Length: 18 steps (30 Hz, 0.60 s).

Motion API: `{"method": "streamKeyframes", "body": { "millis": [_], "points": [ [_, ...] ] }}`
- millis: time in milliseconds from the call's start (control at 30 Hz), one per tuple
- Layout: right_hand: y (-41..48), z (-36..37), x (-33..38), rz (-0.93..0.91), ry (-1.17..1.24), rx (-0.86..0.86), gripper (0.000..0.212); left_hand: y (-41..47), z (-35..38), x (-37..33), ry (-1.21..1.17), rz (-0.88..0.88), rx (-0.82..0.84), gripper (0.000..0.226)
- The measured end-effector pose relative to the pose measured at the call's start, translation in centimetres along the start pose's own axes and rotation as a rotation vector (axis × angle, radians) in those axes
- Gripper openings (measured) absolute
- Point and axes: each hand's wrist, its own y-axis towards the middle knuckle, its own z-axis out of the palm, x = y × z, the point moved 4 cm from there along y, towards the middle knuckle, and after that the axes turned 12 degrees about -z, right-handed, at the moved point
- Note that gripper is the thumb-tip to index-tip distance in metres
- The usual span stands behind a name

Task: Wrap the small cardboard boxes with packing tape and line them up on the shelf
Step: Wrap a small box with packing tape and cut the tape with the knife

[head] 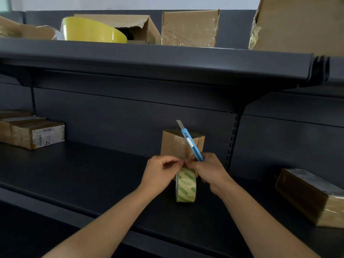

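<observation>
Blue cutter [191, 144] gripped in right hand [210, 170]; left hand [160, 174] pinches tape roll [186, 189] top; cardboard box [175, 144] behind

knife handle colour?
Light blue, with a white slider; the utility knife is in the right hand. Head view.

It looked like a shop stockroom or packing area: dark metal retail shelving, an upper shelf [149, 60] on brackets, a slotted upright [232, 138] set in the back panel [130, 116]. Taped cardboard boxes [189, 28] stood up there with a yellow tape roll [93, 30] among them, and lower left lay a labelled box [37, 135].
</observation>
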Motion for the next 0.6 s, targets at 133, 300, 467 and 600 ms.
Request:
{"method": "streamKeyframes", "body": {
  "millis": [133, 300, 467, 600],
  "points": [
    [-0.4, 0.4, 0.0, -0.058, -0.026, 0.0, 0.007, 0.5, 0.0, -0.1, 0.013, -0.118, 0.015, 0.01],
    [-0.5, 0.3, -0.3, -0.12, -0.063, -0.04, 0.007, 0.7, 0.1, 0.0, 0.04, -0.226, 0.007, 0.007],
    [-0.3, 0.0, -0.9, -0.127, -0.114, -0.137, 0.023, 0.1, 1.2, 1.0, -0.05, -0.462, 0.074, 0.017],
    [-0.3, -0.6, -1.5, -0.094, -0.177, -0.103, 0.027, -0.2, 0.9, 2.3, 0.08, -0.507, 0.143, 0.012]
  ]
}}
